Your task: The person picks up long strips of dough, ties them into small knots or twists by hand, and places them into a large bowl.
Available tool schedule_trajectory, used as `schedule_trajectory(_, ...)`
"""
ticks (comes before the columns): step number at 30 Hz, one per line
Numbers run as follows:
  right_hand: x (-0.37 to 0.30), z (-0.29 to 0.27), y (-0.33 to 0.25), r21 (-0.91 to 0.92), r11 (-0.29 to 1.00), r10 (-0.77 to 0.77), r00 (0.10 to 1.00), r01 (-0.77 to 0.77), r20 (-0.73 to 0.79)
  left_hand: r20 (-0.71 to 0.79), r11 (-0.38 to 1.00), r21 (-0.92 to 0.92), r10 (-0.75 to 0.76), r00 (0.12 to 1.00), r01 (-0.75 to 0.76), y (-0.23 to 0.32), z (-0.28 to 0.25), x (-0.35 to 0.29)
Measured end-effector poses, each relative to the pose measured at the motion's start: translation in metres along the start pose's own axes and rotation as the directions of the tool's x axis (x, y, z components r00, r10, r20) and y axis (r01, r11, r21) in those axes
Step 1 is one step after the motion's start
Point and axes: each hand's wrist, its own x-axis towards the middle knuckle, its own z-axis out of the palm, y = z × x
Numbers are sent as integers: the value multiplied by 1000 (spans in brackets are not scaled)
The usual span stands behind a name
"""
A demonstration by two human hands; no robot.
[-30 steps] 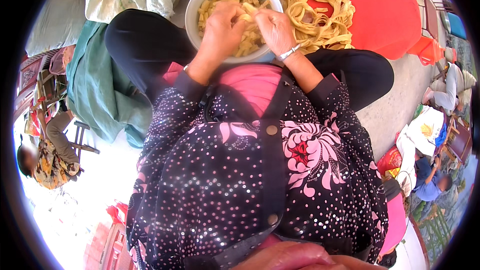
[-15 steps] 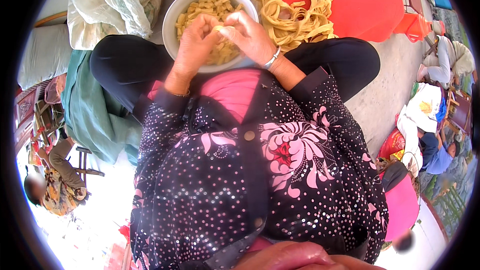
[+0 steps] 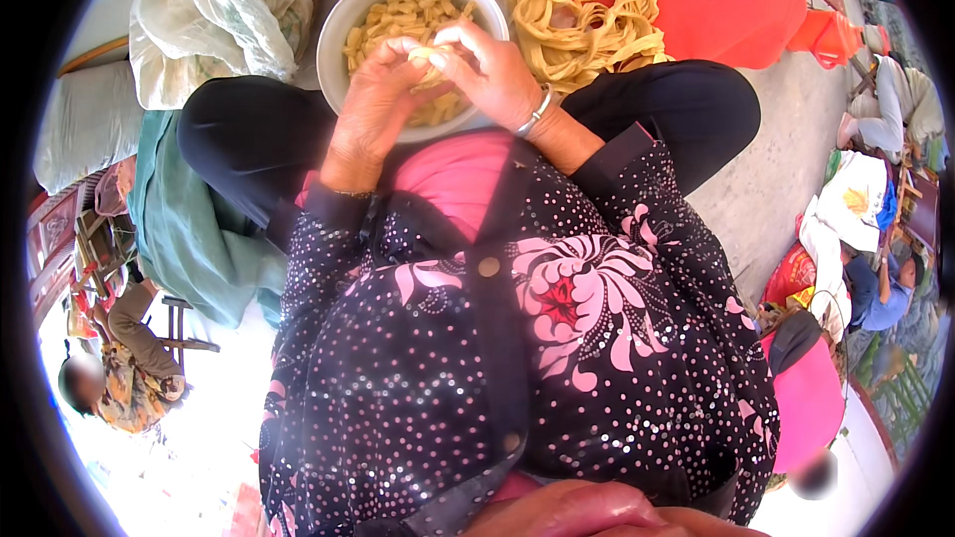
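Both my hands meet above the near part of a white bowl (image 3: 329, 60). A short, pale yellow strip piece (image 3: 426, 54) is pinched between their fingertips. My left hand (image 3: 374, 94) grips it from the left with bent fingers, and my right hand (image 3: 494, 78), with a silver bangle at the wrist, grips it from the right. Under them the bowl holds many cut yellow pieces (image 3: 423, 10); my hands hide part of these. Long, flat yellow strips (image 3: 637, 30), apparently the same material, lie in a tangled heap just right of the bowl. What they are made of is unclear.
The heap rests on a red surface (image 3: 736, 0). My crossed legs in dark trousers (image 3: 686, 104) flank the bowl. A whitish plastic sack (image 3: 219, 20) and a green cloth (image 3: 189, 219) lie left. Other people sit at the far left (image 3: 134, 368) and right (image 3: 890, 288).
My hands have shifted slightly left, and my left fingers have spread a little. More of the pale yellow piece shows between the fingertips. The whole view has moved slightly.
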Motion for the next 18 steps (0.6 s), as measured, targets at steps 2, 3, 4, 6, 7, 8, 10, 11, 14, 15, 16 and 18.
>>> schedule_trajectory(2,0,0,-1,13,999,-33,999,33,-18,27,1000,-3,2,1000,-2,2,1,-1)
schedule_trajectory(3,0,1,-1,17,999,-41,999,42,-17,15,999,-35,-1,1000,2,2,2,-2)
schedule_trajectory(4,2,2,-3,26,998,-53,998,53,-15,-1,998,-63,-2,1000,2,2,3,-4)
schedule_trajectory(6,4,-4,-12,203,968,139,988,-150,70,13,993,-115,8,1000,-6,4,7,-5)
schedule_trajectory(7,3,-5,-15,282,925,228,965,-256,127,42,990,-140,17,999,-11,5,8,-5)
schedule_trajectory(8,3,-4,-13,394,892,192,975,-220,111,70,986,-165,27,997,-16,6,10,-6)
schedule_trajectory(10,2,-5,-10,439,867,213,971,-237,104,31,984,-177,28,999,-22,11,22,-8)
schedule_trajectory(11,2,-6,-10,470,848,226,969,-246,100,13,982,-186,32,999,-29,13,27,-8)
schedule_trajectory(14,5,-5,-12,511,827,206,973,-232,108,-18,983,-157,91,996,-92,14,31,-10)
schedule_trajectory(15,6,-5,-13,521,820,207,972,-235,112,-18,983,-149,109,994,-111,15,31,-10)
schedule_trajectory(16,7,-6,-14,508,826,211,970,-243,120,-12,979,-151,137,990,-137,17,34,-11)
schedule_trajectory(18,9,-6,-17,530,816,191,973,-229,126,-40,977,-147,148,988,-152,20,36,-10)
